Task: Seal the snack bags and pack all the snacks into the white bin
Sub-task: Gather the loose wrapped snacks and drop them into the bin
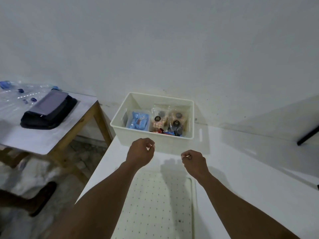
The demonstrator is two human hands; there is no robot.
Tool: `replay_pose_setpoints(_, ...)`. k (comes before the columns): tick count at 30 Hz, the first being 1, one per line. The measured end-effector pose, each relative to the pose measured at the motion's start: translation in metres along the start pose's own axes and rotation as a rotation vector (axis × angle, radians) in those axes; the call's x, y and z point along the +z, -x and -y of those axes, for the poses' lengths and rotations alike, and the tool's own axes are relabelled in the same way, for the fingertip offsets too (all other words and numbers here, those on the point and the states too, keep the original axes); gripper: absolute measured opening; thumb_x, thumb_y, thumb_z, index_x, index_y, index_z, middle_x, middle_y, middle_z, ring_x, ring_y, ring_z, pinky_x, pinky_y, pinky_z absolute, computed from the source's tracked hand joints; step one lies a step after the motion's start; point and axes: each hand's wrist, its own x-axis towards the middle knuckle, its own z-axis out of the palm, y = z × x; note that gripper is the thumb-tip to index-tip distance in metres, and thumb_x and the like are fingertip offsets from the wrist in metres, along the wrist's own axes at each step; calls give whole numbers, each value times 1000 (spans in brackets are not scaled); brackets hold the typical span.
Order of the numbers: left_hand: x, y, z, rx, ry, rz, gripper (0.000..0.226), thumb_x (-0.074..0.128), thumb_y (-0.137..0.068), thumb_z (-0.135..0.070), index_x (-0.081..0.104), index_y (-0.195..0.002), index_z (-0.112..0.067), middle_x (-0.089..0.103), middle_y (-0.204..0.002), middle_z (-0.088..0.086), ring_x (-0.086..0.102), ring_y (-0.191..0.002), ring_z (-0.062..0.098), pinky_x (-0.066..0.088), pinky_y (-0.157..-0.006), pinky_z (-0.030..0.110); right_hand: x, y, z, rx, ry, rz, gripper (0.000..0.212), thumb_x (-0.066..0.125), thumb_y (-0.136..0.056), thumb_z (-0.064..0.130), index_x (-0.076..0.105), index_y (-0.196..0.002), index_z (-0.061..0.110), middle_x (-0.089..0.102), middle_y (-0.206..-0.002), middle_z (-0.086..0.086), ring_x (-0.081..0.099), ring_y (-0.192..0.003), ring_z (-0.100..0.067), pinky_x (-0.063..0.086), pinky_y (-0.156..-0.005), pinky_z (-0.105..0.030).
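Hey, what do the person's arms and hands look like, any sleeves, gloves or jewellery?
Both arms are bare as far as the frame shows, with no sleeves in view. The left hand and right hand wear no gloves, and no watch, bracelet or ring is visible.

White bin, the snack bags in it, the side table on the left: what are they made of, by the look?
White bin: likely moulded plastic, matte off-white; thin walls, rolled rim, slot handle.
Snack bags: clear glossy plastic film; the contents show through, and dark round stickers sit on the fronts.
Side table: bare wooden legs and frame with visible grain; the top is a smooth white sheet, laminate or painted board, cannot tell which.
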Motion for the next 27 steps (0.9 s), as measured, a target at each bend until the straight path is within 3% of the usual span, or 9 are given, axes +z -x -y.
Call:
replay_pose_setpoints(3,16,49,35,-99,-20,71,19,65,-89,-34,72,-106,-27,68,-109,-3,63,-105,16,49,-91,28,14,34,-46,60,77,37,12,59,-87,21,70,-87,26,71,-97,8,65,-86,-8,49,-76,-25)
replay_pose_setpoints(7,35,115,91,-260,-166,154,27,63,-82,-49,71,-106,-38,61,-123,0,56,-120,26,49,-94,38,34,74,-111,136,180,98,11,63,-82,30,68,-89,35,67,-106,3,65,-95,-14,51,-93,-33)
replay_pose_setpoints(11,46,171,133,-436,-352,109,43,65,-80,-61,63,-119,-44,36,-153,5,29,-142,37,30,-113,52,54,108,-158,222,287,77,21,62,-78,40,67,-98,37,64,-114,-4,65,-102,-23,49,-96,-34)
replay_pose_setpoints(15,45,207,164,-511,-336,109,56,66,-76,-67,56,-126,-46,26,-158,10,35,-135,41,37,-110,56,65,133,-162,172,266,55,17,66,-78,33,71,-94,34,68,-109,-4,68,-99,-22,50,-97,-38)
replay_pose_setpoints(19,31,217,170,-566,-339,91,68,65,-71,-75,53,-133,-48,33,-155,11,42,-130,44,35,-109,52,63,140,-157,308,125,-26,20,70,-73,40,71,-92,35,68,-113,1,65,-103,-23,53,-89,-34)
replay_pose_setpoints(23,17,227,165,-526,-377,52,76,57,-68,-85,50,-136,-52,50,-141,10,44,-125,40,34,-103,51,53,146,-152,181,149,-67,20,72,-81,34,72,-101,33,68,-87,5,65,-104,-23,42,-108,-39)
replay_pose_setpoints(27,0,223,147,-448,-365,-21,80,49,-65,-91,52,-134,-52,51,-139,12,42,-125,38,33,-102,52,41,153,-135,13,150,-206,29,75,-78,34,71,-107,34,66,-100,-8,63,-105,-30,48,-94,-35)
